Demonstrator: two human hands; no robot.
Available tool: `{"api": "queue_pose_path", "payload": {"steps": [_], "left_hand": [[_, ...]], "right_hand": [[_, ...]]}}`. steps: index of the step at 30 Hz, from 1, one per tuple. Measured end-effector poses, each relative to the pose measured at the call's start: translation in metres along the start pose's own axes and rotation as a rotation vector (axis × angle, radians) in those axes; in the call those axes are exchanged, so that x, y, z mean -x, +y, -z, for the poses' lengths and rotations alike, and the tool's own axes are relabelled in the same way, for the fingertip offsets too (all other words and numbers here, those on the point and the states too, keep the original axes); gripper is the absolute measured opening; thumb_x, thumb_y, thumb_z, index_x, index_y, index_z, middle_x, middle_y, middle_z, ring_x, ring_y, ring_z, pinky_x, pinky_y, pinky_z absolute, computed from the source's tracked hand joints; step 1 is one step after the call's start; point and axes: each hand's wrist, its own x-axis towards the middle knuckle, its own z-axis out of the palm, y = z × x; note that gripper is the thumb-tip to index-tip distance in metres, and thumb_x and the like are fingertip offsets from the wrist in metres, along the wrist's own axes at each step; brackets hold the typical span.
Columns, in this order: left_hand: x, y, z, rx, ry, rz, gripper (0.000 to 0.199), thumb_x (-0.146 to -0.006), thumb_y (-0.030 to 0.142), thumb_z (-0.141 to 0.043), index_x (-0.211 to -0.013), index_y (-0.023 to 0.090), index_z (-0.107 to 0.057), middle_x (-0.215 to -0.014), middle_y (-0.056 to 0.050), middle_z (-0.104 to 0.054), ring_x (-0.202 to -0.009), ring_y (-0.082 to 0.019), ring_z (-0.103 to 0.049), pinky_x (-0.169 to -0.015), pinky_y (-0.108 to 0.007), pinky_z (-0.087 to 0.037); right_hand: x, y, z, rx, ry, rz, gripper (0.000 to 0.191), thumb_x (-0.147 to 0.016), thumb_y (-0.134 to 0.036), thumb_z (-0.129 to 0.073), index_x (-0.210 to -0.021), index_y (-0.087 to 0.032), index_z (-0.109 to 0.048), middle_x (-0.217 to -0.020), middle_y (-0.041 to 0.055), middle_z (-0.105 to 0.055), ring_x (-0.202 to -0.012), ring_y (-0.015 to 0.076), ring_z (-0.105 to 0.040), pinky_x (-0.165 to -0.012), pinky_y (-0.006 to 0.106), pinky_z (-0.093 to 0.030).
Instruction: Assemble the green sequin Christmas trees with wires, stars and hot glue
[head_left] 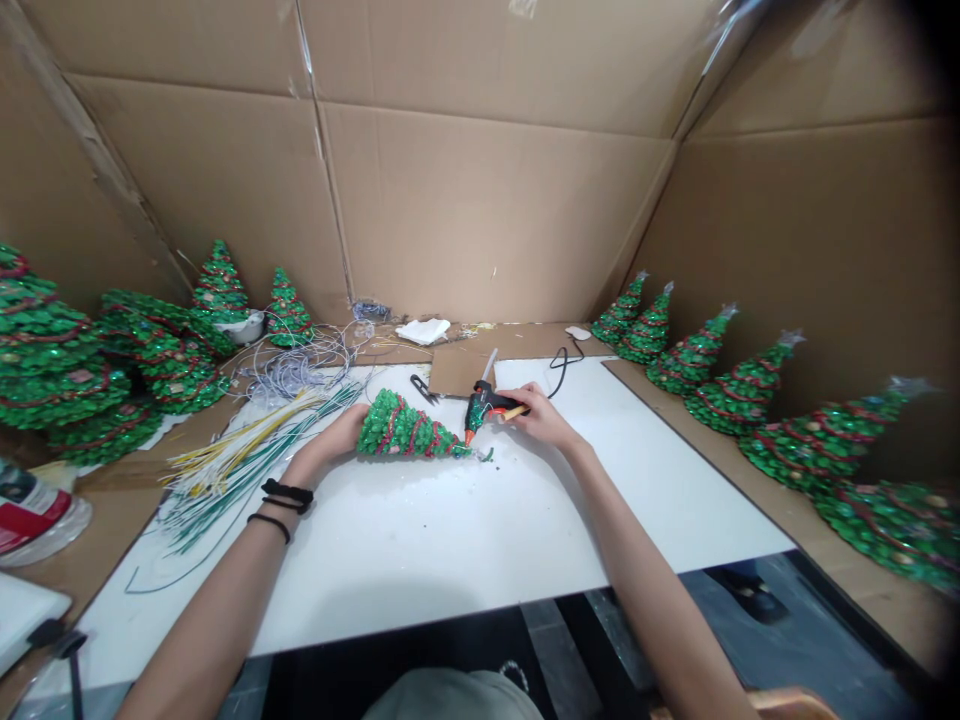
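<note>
A small green tree with red garland (409, 430) lies on its side above the white board, its tip pointing right. My left hand (349, 430) is closed round its base at the left end. In my right hand (538, 415) is a black and orange glue gun (480, 405), gripped by its handle, with a clear glue stick rising from its back. The orange nozzle is at the tree's tip. A thin light-brown stick (514, 412) also shows at my right fingers. Just beyond the tree lie small black snips (424, 389).
Bundles of yellow, white and green wires (247, 450) and a tangle of silvery wire (292, 370) lie left. Trees stand at the left, and star-topped trees (742, 385) line the right edge. Cardboard walls (495, 200) enclose the white board (420, 560). A black cord (561, 370) trails behind my right hand.
</note>
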Motion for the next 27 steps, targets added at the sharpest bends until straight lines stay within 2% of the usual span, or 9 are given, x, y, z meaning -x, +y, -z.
{"api": "queue_pose_path", "payload": {"steps": [15, 27], "left_hand": [[0.0006, 0.0022, 0.0006, -0.005, 0.023, 0.026, 0.037, -0.068, 0.047, -0.064, -0.073, 0.011, -0.069, -0.075, -0.007, -0.07, -0.078, -0.023, -0.059, -0.077, -0.032, -0.05], [0.0003, 0.0002, 0.0004, 0.006, 0.001, 0.013, 0.031, -0.068, 0.041, -0.066, -0.078, 0.011, -0.071, -0.075, -0.005, -0.071, -0.078, -0.022, -0.059, -0.077, -0.031, -0.05]], "right_hand": [[-0.0001, 0.0003, -0.0004, 0.046, 0.012, 0.036, 0.041, -0.072, -0.016, -0.061, -0.113, -0.017, -0.066, -0.086, 0.0093, -0.062, -0.089, 0.0243, -0.043, -0.084, 0.039, -0.042], [0.0006, -0.0043, 0.0055, 0.079, -0.016, 0.047, 0.038, -0.072, -0.022, -0.063, -0.11, -0.02, -0.068, -0.09, 0.0082, -0.066, -0.091, 0.0247, -0.045, -0.084, 0.039, -0.041]]}}
